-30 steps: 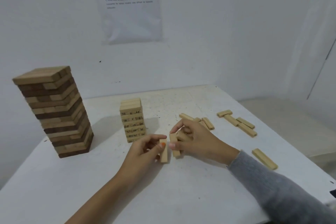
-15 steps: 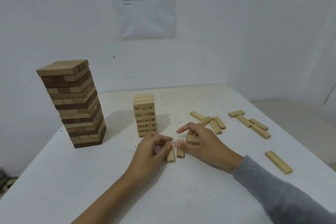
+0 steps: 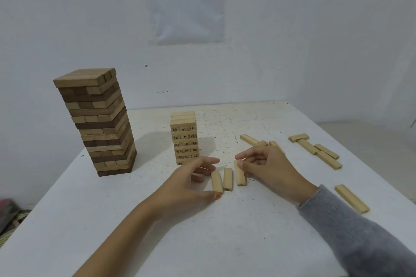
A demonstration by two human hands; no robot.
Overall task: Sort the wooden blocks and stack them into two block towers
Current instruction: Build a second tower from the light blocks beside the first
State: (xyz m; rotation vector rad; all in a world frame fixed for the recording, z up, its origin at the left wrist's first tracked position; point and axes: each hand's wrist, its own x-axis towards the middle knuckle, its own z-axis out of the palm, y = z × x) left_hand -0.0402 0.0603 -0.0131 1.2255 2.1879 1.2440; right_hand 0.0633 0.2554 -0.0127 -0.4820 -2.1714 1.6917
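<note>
Three pale blocks stand on edge, side by side, on the table (image 3: pixel 225 243) between the two hands. Left hand (image 3: pixel 191 180): fingers (image 3: pixel 208 161) curl over the far end of the left block (image 3: pixel 216 181) with the thumb at its near end, pinching it lengthwise. Right hand (image 3: pixel 270 168): fingers (image 3: pixel 244 165) curl onto the far end of the right block (image 3: pixel 240 175) and grip it, while the index finger points straight toward the left hand. The middle block (image 3: pixel 227 179) sits just beside the left block, with a small gap to the right block.

Just beyond the left fingers is the numbered tower (image 3: pixel 183 137), short, pale and upright. Well to the left of those fingers is the tall tower (image 3: pixel 96 119), mixed dark and light layers. Just behind the right fingers lie loose blocks (image 3: pixel 248 139), partly hidden by the knuckles. Further right of that hand is a flat cluster of blocks (image 3: pixel 315 148). A single block (image 3: pixel 351 198) lies flat beside the grey sleeve (image 3: pixel 360 231). A printed sheet (image 3: pixel 186 7) hangs on the wall beyond.
</note>
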